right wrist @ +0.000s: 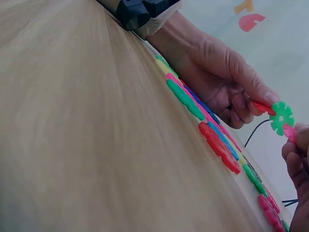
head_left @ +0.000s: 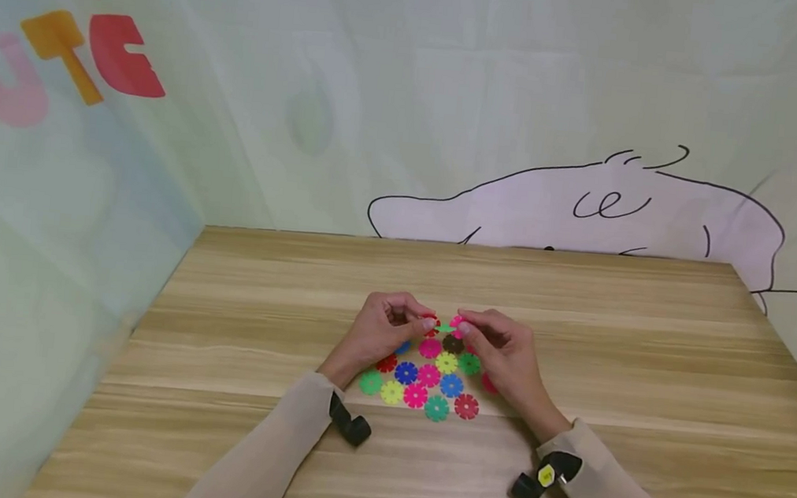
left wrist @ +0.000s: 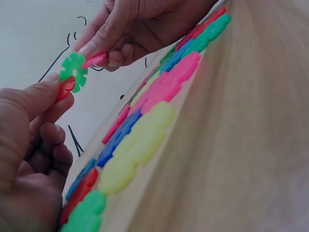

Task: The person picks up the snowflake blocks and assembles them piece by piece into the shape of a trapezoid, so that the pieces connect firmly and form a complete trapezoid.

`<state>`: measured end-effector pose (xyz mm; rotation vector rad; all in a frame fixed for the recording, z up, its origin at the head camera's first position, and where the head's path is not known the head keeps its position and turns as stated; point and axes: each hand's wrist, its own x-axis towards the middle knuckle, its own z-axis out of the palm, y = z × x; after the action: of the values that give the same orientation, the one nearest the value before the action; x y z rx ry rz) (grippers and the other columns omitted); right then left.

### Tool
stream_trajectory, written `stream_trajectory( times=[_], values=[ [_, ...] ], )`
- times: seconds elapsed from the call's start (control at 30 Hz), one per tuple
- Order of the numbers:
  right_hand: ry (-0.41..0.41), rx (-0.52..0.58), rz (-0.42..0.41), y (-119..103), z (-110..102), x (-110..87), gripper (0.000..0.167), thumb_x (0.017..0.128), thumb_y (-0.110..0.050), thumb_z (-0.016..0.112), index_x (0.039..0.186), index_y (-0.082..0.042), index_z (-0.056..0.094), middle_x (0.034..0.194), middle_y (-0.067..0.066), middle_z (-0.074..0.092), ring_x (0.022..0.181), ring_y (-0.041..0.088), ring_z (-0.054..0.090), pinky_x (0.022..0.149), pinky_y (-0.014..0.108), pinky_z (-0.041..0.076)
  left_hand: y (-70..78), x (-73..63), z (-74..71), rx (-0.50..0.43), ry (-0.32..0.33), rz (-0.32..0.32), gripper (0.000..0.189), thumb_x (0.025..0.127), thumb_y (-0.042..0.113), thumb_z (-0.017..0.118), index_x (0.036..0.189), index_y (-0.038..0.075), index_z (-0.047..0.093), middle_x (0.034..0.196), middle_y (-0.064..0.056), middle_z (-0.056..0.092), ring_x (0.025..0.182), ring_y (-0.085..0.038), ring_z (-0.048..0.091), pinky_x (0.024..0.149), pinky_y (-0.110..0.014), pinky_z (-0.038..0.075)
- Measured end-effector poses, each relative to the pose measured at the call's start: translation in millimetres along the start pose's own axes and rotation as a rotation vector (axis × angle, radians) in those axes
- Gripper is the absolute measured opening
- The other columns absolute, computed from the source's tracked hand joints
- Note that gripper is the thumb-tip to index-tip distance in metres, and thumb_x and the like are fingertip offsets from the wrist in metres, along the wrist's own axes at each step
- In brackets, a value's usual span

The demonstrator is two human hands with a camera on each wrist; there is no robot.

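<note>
My left hand [head_left: 380, 333] pinches a red notched plastic disc [left wrist: 66, 88] between thumb and index finger. Opposite it, my right hand [head_left: 508, 355] grips a pink notched disc [left wrist: 95, 60] the same way. A green notched disc [left wrist: 74, 72] sits between the two, meeting the red one at one edge and the pink one at the other. All three are held up above the table, as both wrist views show. Below the hands lie loose discs of the same kind, among them a yellow disc [head_left: 391, 392], a dark blue disc [head_left: 406, 373] and a teal disc [head_left: 437, 408].
The loose discs lie flat in a close group on a wood-grain table [head_left: 212, 422]. A brown disc [head_left: 453, 344] is at the far side of the group, partly under the right hand. Behind the table hangs a printed cloth backdrop [head_left: 411, 108].
</note>
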<state>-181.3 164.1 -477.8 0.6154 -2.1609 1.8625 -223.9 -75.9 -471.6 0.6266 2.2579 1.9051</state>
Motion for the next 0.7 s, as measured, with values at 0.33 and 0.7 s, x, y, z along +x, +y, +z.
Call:
stream_trajectory(
  times=[0.33, 0.7],
  values=[
    [0.037, -0.031, 0.052, -2.4, 0.3, 0.8, 0.027, 0.101, -0.001, 0.072, 0.127, 0.005, 0.073, 0.102, 0.022, 0.079, 0.084, 0.004, 0.072, 0.077, 0.019, 0.061, 0.7, 0.7, 0.8, -0.048, -0.006, 0.017, 0.012, 0.101, 0.009, 0.074, 0.11, 0.002, 0.077, 0.096, 0.006, 0.079, 0.077, -0.008, 0.064, 0.071, -0.018, 0.052],
    [0.047, -0.032, 0.101, -8.1, 2.1, 2.9, 0.031, 0.096, 0.001, 0.077, 0.125, 0.008, 0.066, 0.093, 0.024, 0.078, 0.076, 0.002, 0.072, 0.073, 0.018, 0.06, 2.6, 0.1, 0.6, -0.006, -0.025, -0.057, 0.018, 0.1, 0.019, 0.078, 0.113, 0.007, 0.081, 0.109, -0.009, 0.082, 0.09, -0.014, 0.076, 0.083, -0.022, 0.061]
  ],
)
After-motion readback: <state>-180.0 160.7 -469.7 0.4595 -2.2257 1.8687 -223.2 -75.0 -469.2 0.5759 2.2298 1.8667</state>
